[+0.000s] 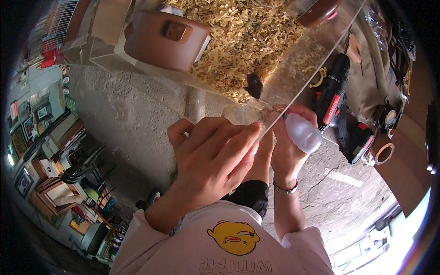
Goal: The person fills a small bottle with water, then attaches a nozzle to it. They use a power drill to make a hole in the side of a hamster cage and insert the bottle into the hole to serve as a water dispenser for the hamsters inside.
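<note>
My left hand [211, 158] rests at the near corner of a clear-walled tank [316, 69], its fingers curled over the top edge. Outside the right-hand wall, my right hand [285, 158] grips a small translucent water bottle [304, 134], rounded end toward me. A thin spout seems to point from it toward the tank's corner, partly hidden by my fingers and the wall. Close to that corner, a small dark rodent [254, 85] sits on wood shavings [243, 46] inside the tank.
A brown plastic hide box [158, 43] stands at the tank's left side, and another brown piece [316, 11] at the far right. Right of the tank lie a black and red cordless drill [327, 103], a yellow ring [317, 78] and a tape roll [385, 153]. Cluttered shelves line the far left.
</note>
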A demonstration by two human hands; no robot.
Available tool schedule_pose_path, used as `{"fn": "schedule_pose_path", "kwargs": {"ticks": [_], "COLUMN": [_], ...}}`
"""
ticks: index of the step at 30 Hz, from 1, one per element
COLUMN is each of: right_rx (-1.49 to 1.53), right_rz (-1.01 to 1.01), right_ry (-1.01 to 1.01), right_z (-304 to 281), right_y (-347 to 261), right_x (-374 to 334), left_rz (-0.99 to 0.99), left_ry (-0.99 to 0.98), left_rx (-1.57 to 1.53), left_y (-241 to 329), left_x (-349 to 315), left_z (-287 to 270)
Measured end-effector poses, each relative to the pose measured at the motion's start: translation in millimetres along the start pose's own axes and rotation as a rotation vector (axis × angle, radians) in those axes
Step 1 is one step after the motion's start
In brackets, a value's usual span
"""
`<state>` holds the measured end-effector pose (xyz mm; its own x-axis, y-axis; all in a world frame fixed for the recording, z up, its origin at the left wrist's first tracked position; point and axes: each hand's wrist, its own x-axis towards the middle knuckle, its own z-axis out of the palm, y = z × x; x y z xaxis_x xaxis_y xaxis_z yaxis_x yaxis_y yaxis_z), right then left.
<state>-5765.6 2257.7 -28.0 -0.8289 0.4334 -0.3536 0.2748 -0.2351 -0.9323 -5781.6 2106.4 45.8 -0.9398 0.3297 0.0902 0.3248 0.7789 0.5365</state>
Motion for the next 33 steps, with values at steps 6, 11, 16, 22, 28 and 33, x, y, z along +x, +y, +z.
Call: {"fn": "schedule_pose_path", "kwargs": {"ticks": [6, 11, 16, 22, 28, 33], "right_rx": [-0.216, -0.134, -0.101, -0.126, -0.183, -0.096], "right_rz": [-0.108, -0.019, 0.008, 0.044, 0.02, 0.038], "right_ry": [0.021, 0.08, 0.035, 0.029, 0.041, 0.021], "right_z": [-1, -1, -6, -9, -16, -14], "right_y": [4, 12, 16, 14, 20, 15], "right_x": [-1, -2, -1, -2, -1, -2], "left_rz": [0.001, 0.002, -0.014, -0.017, -0.02, -0.002], "left_ry": [0.036, 0.069, 0.069, 0.061, 0.062, 0.05], "left_rx": [-0.002, -0.017, -0.033, -0.045, -0.026, -0.014], "left_y": [0, -2, -3, -3, -2, -4], "left_x": [0, -1, -2, -4, -2, -2], "left_z": [2, 6, 8, 8, 7, 7]}}
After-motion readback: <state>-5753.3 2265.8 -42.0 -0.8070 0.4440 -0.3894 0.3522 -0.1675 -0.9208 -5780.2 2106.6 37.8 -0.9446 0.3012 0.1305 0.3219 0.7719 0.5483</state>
